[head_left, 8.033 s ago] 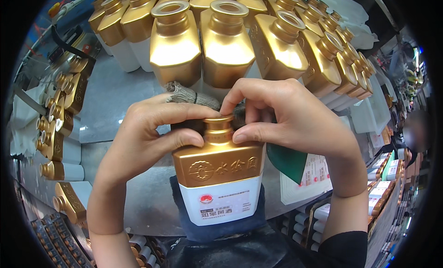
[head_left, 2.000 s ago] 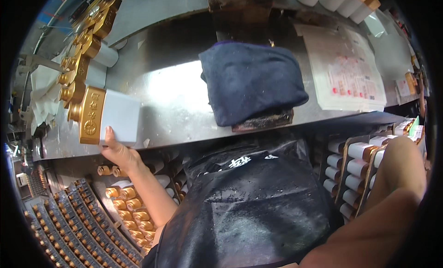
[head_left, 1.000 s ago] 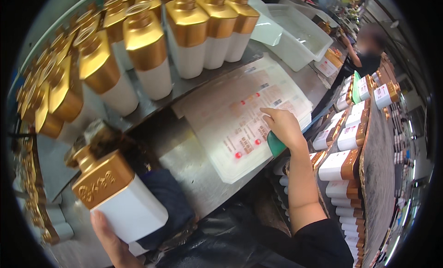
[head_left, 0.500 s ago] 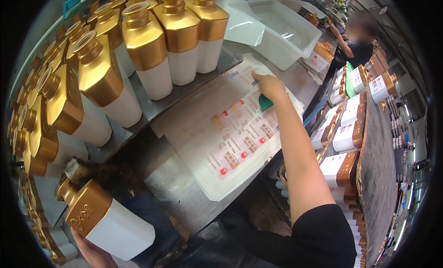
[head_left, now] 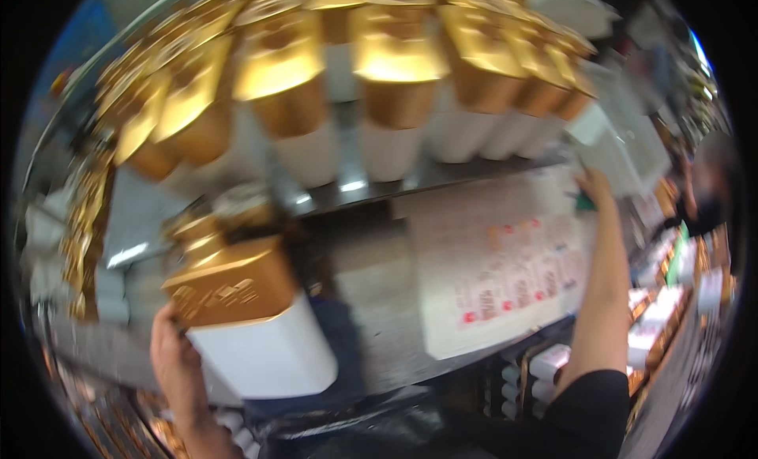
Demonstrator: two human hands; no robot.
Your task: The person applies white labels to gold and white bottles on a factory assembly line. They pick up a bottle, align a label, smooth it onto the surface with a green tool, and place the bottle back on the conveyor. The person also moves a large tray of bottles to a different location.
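My left hand [head_left: 172, 356] is closed on a bottle [head_left: 260, 344] with a white body and a gold, embossed shoulder and neck. It tilts with the neck toward the upper left, held above the bench. At the far right, my right hand [head_left: 596, 186] is at the upper right part of a stack of printed sheets [head_left: 442, 317]. A small green piece [head_left: 584, 201] shows under its fingers, which look closed round it, though motion blurs them. Rows of red and brown print run across the top sheet.
Along the back, several gold-and-white bottles [head_left: 395, 143] stand on a raised metal shelf [head_left: 351, 194]. A clear plastic tub [head_left: 632, 147] stands at the back right. Labelled bottles [head_left: 647, 332] lie on a board at the right, where another person [head_left: 707, 182] is at work.
The view has swung left, shifting the scene rightward, and is blurred. My left hand has brought the bottle up and inward. My right hand stays at the sheets' far part.
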